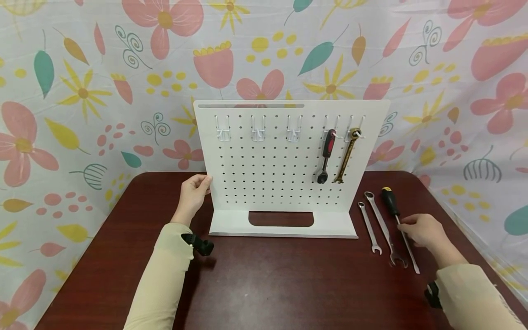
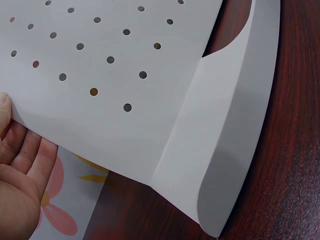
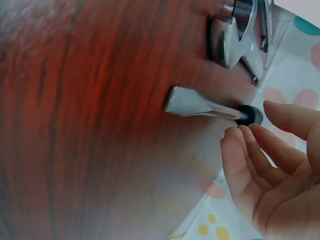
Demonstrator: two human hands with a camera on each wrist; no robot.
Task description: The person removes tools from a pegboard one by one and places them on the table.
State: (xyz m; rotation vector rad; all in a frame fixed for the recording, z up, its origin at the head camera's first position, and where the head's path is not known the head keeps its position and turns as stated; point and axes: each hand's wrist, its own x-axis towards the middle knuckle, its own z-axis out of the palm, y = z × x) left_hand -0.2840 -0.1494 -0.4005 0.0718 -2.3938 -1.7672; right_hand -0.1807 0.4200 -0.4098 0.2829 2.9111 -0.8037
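My left hand [image 1: 193, 195] grips the left edge of a white pegboard [image 1: 264, 183], thumb on the front and fingers behind; the left wrist view shows this hand [image 2: 22, 175] at the panel's [image 2: 100, 135] edge. On the table at the right lies a screwdriver [image 1: 409, 250] with a black, yellow-tipped handle and a metal shaft. My right hand [image 1: 425, 231] is over its shaft, thumb and fingers on either side. In the right wrist view, a gap shows between the thumb and fingers of that hand [image 3: 275, 170], near the screwdriver's flat blade [image 3: 187, 102].
Two silver wrenches, a small one [image 1: 370, 229] and a larger one [image 1: 383, 224], lie left of the screwdriver. A ratchet [image 1: 327, 149] and a bronze-coloured wrench [image 1: 348, 156] hang on the board's right hooks. Three further hooks [image 1: 258, 133] hold nothing. A patterned curtain [image 1: 264, 46] stands behind the dark table [image 1: 255, 284].
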